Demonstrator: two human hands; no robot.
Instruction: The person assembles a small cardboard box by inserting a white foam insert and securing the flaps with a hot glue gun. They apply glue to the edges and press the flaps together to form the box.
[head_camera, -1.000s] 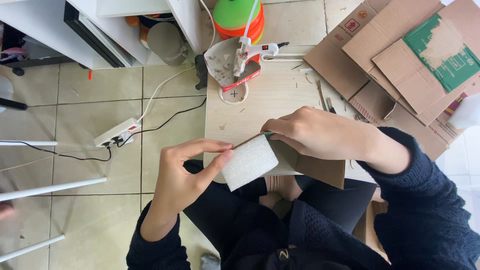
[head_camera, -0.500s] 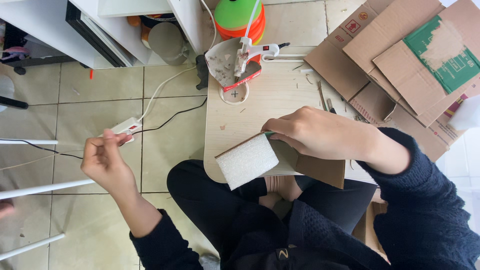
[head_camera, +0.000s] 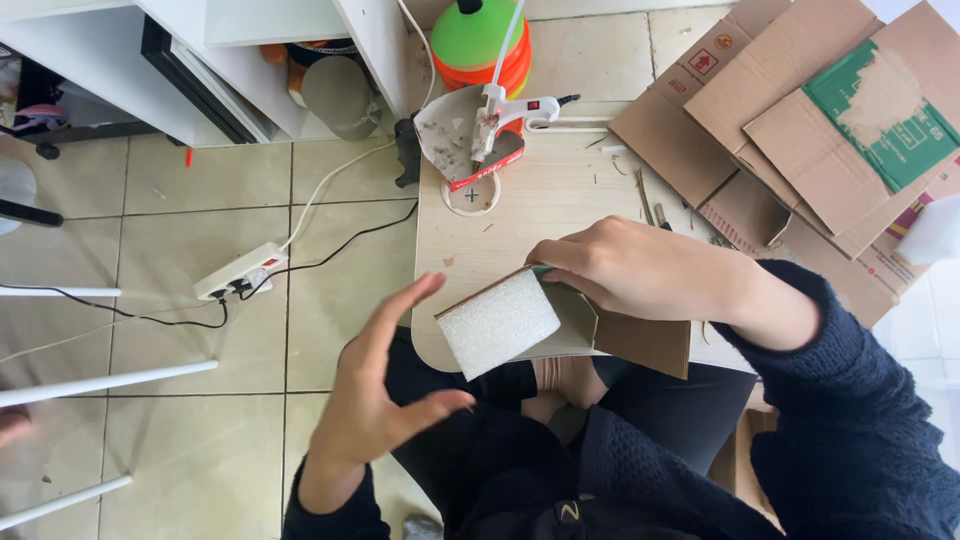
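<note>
My right hand (head_camera: 640, 268) grips a small folded cardboard box (head_camera: 610, 335) at the near edge of a low wooden table (head_camera: 540, 200). A white foam block (head_camera: 497, 323) sticks out of the box's open left end. My left hand (head_camera: 385, 385) is open, palm up and fingers spread, a little left of the foam block and not touching it. It hovers above my dark-clothed lap and the tiled floor.
A white glue gun (head_camera: 510, 115) rests on a stand at the table's far end, beside stacked green and orange cones (head_camera: 480, 40). Flattened cardboard sheets (head_camera: 800, 120) lie at the right. A white power strip (head_camera: 240, 272) with cables lies on the floor at left, near white furniture (head_camera: 200, 50).
My left hand left the foam block, reached out to the power strip on the floor, and has come back open beside the foam. My right hand and the box stayed put.
</note>
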